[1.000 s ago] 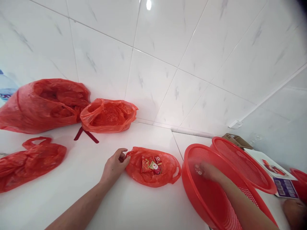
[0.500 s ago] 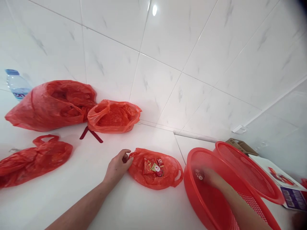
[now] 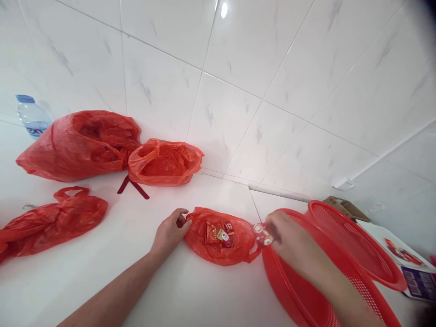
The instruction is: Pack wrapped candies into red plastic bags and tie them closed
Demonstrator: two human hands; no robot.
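An open red plastic bag [image 3: 218, 256] lies on the white table, with several small wrapped packets [image 3: 220, 235] inside. My left hand [image 3: 172, 228] pinches the bag's left edge between thumb and finger. Just past the bag's right handle, my right hand [image 3: 284, 231] holds a small red-and-white patterned packet [image 3: 263, 234], somewhat blurred by motion. That hand is over the near left rim of a red plastic basket [image 3: 277, 277], whose inside is partly hidden by my forearm.
A stuffed red bag [image 3: 64, 150], a smaller open red bag [image 3: 166, 175] and a water bottle [image 3: 32, 116] stand by the tiled wall. Left lies another red bag [image 3: 68, 218]. Dark red strips [image 3: 138, 188] mark the table. A second red basket [image 3: 357, 247] adjoins a printed box [image 3: 398, 252].
My right hand has come up out of the basket with the patterned packet and moved left to the bag's handle. My left hand keeps its hold. The view has shifted slightly left.
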